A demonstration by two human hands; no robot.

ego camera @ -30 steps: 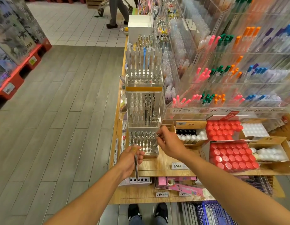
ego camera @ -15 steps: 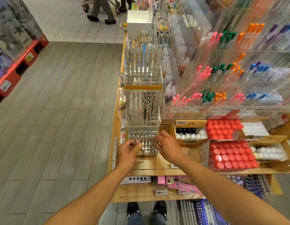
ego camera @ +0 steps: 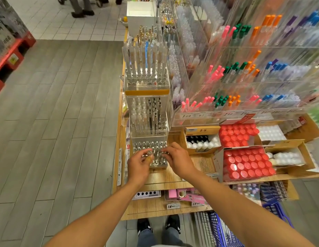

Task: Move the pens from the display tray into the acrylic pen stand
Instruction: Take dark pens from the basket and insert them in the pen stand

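Stationery shop shelf (ego camera: 173, 177), frame centre: left hand (ego camera: 139, 164) pinches pen (ego camera: 149, 155) over acrylic pen stand (ego camera: 149, 152); right hand (ego camera: 176, 159) fingertips steady stand, grasp unclear. Advice: align tip with free hole, lower vertically, release once seated.

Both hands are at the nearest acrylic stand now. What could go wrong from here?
1. The nearest acrylic stand sits near the shelf's front edge; a push from either hand might slide it forward.
2. It is already crowded with pens, so the left hand and right hand working over it may knock seated pens askew.
3. The taller stand stands directly behind; reaching further risks bumping it.
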